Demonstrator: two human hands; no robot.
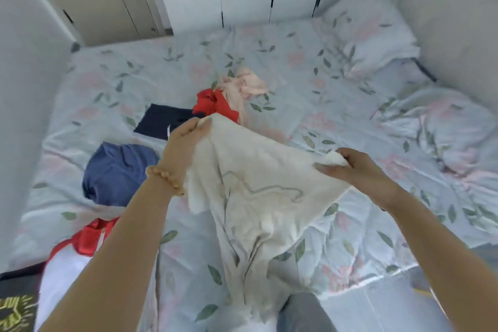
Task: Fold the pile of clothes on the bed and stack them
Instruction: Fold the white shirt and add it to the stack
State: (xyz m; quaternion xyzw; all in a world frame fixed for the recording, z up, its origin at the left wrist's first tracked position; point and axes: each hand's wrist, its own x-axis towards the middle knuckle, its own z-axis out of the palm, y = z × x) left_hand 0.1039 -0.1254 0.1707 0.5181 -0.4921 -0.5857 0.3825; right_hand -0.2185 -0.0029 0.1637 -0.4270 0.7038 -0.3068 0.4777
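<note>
Cream garment [258, 197] hangs above the floral bed [323, 94], pinched at its top corners by the left hand [183, 148] and right hand [355, 167]; its grey line print shows no readable words.

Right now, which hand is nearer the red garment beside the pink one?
Left. The left hand grips the cream garment just below the red garment; the right hand grips its other corner, well off to the right.
</note>
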